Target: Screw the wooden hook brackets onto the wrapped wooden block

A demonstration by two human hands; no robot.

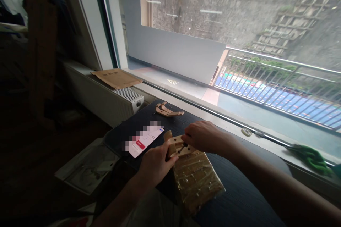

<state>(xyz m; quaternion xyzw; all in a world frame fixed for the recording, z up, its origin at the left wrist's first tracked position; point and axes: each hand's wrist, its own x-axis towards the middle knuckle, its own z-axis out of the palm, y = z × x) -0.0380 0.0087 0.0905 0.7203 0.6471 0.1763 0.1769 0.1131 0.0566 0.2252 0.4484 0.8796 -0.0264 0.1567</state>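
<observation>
The left forearm is reaching up from the bottom of the view, and the left hand (153, 163) is closing around the near-left end of a pale wooden piece (176, 150), its thumb lying along the near side. The right forearm is slanting in from the lower right, and the right hand (204, 135) is bending over the piece from the other side, its curled fingers pinching a small dark tool (182, 147) that is pointing down toward the piece's holed face. The fingers are partly hiding the tool, so its type cannot be told.

The wooden piece is sitting at the far end of a package (199, 179) near the table's near edge. Clear, wrinkled film is covering this brown package; its contents cannot be seen. Curved wooden parts (167, 110) are lying by the far-left corner of the dark table (234, 173), with tiny bits beside them. A lit phone (146, 142) is resting along the left edge.

Beyond that edge, a flat brown envelope (117, 78) is lying on a radiator (106, 95), showing nothing of its inside. A roll of tape (246, 132) and a green cloth (310, 158) are resting on the windowsill (269, 142).
</observation>
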